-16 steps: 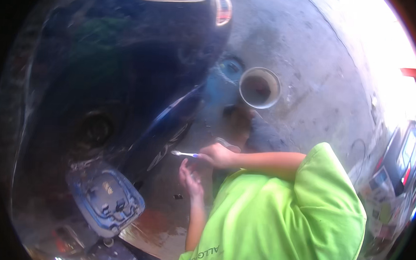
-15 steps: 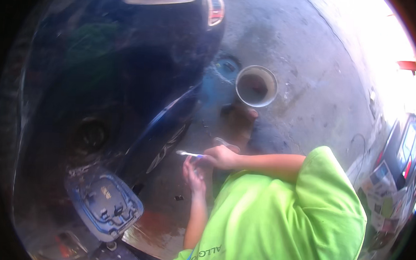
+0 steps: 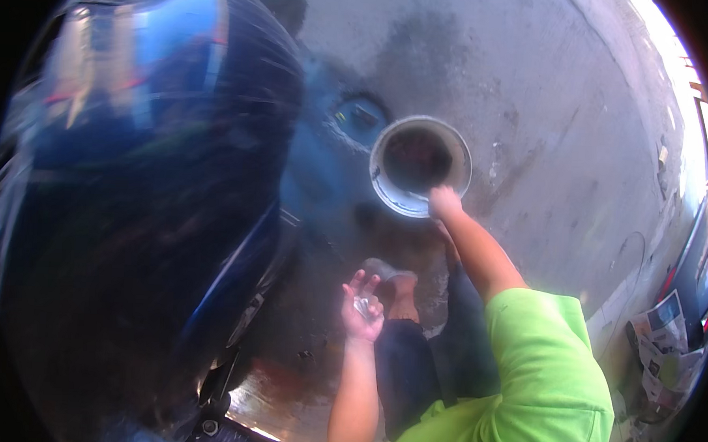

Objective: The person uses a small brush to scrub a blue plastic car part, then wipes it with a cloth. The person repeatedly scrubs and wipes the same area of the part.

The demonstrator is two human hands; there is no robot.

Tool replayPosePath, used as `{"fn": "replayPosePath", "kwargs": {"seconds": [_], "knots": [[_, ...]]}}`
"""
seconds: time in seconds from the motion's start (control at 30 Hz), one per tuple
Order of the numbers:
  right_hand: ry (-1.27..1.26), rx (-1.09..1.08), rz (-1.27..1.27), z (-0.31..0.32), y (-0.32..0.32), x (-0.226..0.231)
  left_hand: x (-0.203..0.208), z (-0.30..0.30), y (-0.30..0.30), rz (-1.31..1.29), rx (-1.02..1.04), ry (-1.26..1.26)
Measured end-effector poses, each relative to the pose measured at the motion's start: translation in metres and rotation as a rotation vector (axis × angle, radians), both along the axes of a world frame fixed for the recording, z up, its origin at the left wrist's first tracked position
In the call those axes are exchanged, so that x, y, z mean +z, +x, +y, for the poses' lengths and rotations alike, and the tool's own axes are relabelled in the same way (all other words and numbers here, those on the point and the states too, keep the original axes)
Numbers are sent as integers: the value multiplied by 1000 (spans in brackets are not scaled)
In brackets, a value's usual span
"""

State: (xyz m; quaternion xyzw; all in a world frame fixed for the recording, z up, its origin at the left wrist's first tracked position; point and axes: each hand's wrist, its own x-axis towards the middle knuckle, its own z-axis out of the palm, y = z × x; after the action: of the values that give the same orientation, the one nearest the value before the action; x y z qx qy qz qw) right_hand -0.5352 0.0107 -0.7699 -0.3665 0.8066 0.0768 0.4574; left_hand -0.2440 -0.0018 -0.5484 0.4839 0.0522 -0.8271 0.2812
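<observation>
Right hand (image 3: 443,201) now shifted to bucket (image 3: 462,153), brush (image 3: 417,195) pinched inside it; white scrap (image 3: 361,306) is cupped in half-curled left hand (image 3: 364,320), so brush and scrap are parted.

Upright whitish bucket (image 3: 398,199), dark inside, pale brush (image 3: 418,196), apparently, at rim, small whitish lump (image 3: 362,306) palmed

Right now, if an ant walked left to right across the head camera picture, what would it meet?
Shiny dark blue car body, left hand holding a small whitish thing, right hand at the pale bucket's rim, bright green sleeve, newspaper sheets.
</observation>
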Motion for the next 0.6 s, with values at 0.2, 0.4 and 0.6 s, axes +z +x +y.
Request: {"fn": "replayPosePath", "kwargs": {"seconds": [0.2,0.4,0.6], "knots": [[-306,-126,187,-66,-17,-164,-116,52,6,41,37,131],[-150,585,36,-55,2,-250,-185,99,19,9,233,213],[-416,72,-68,-56,30,-277,-219,105,25,79,250,250]]}}
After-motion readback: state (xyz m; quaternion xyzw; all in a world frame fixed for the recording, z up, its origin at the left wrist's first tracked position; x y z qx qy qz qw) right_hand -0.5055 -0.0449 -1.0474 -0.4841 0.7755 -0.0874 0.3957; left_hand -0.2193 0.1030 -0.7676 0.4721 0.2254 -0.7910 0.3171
